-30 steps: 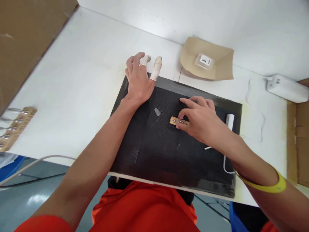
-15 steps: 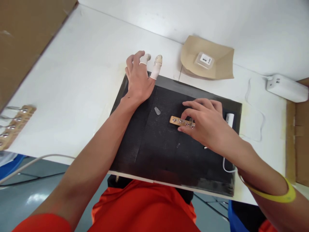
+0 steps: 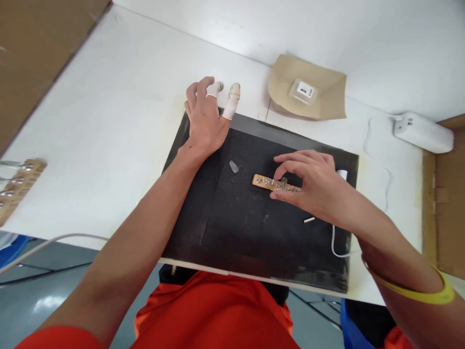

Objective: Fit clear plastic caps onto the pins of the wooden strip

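My left hand (image 3: 207, 121) rests at the back left edge of the black mat (image 3: 232, 228), fingers spread and slightly curled, with white finger cots on its thumb and index finger. Nothing shows in it. My right hand (image 3: 316, 184) hovers around a narrow wooden strip (image 3: 257, 180) set with several small shiny metal pieces. Thumb and index finger are apart, one on each side of the strip, and the palm hides its right end. A small clear-grey piece (image 3: 284, 181) is at the strip near these fingers. Left of the strip lies a grey translucent piece (image 3: 233, 166).
A small pale rod (image 3: 309, 220) and a white cylinder (image 3: 341, 173) with a cable lie on the mat's right side. Behind are a brown paper tray (image 3: 327, 104) holding a clear box (image 3: 303, 92), and a white power block (image 3: 423, 132). Another wooden holder (image 3: 23, 186) is far left.
My right hand has shifted slightly right along the wooden strip, uncovering more of its metal pieces and the pale rod. The left hand stays in place; the view has moved slightly.
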Demonstrator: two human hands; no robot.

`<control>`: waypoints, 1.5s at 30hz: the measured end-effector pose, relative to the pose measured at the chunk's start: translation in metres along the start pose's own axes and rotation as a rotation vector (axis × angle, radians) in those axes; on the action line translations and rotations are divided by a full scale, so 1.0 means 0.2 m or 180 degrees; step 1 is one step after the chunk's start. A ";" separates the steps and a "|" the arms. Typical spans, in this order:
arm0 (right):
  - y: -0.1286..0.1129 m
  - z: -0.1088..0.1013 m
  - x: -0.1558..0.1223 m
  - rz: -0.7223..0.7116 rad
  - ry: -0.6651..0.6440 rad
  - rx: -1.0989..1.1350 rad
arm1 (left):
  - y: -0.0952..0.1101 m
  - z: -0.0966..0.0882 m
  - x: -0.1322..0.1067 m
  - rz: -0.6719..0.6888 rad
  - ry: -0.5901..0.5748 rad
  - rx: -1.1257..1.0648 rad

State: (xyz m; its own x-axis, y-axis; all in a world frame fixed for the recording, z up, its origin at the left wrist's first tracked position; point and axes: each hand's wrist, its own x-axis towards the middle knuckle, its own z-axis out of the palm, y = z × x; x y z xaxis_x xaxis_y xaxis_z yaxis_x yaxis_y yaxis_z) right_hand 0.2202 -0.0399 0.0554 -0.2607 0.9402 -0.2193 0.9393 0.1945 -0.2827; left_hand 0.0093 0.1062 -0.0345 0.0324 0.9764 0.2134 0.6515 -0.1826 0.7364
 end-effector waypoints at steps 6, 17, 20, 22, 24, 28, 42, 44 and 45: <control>0.09 0.00 0.01 -0.0660 -0.0011 -0.0326 | 0.01 -0.01 0.00 -0.0047 -0.0045 -0.0111; 0.09 -0.01 0.03 -0.0871 -0.0361 -0.0459 | 0.04 -0.03 -0.01 -0.0061 -0.0035 -0.0088; 0.10 -0.01 0.02 -0.0782 -0.0298 -0.0387 | 0.04 -0.03 -0.01 -0.0025 0.0023 -0.0073; 0.11 -0.02 0.00 -0.0739 -0.0245 -0.0322 | 0.04 -0.03 -0.01 -0.0010 0.0028 -0.0064; 0.11 -0.03 -0.03 -0.0688 -0.0204 -0.0243 | 0.03 -0.02 -0.01 -0.0028 0.0009 -0.0069; 0.08 -0.01 -0.14 -0.0486 0.0225 -0.0038 | 0.00 -0.01 0.01 0.0034 0.0077 -0.0186; -0.30 0.57 -0.40 0.1626 0.2556 -0.0111 | 0.41 -0.30 -0.66 0.1618 0.0817 0.0501; -0.31 0.58 -0.40 0.1677 0.2555 -0.0200 | 0.44 -0.27 -0.84 0.1259 0.0406 0.0730; -0.31 0.58 -0.39 0.1721 0.2564 -0.0225 | 0.44 -0.25 -0.92 0.1110 0.0200 0.0868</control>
State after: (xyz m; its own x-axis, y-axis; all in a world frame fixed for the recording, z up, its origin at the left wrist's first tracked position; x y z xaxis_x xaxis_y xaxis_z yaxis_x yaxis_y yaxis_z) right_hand 0.1570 -0.1579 -0.0193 0.4162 0.8120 0.4092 0.9054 -0.3284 -0.2692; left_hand 0.0235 -0.0947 0.0234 0.2450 0.8514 0.4637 0.7861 -0.4544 0.4190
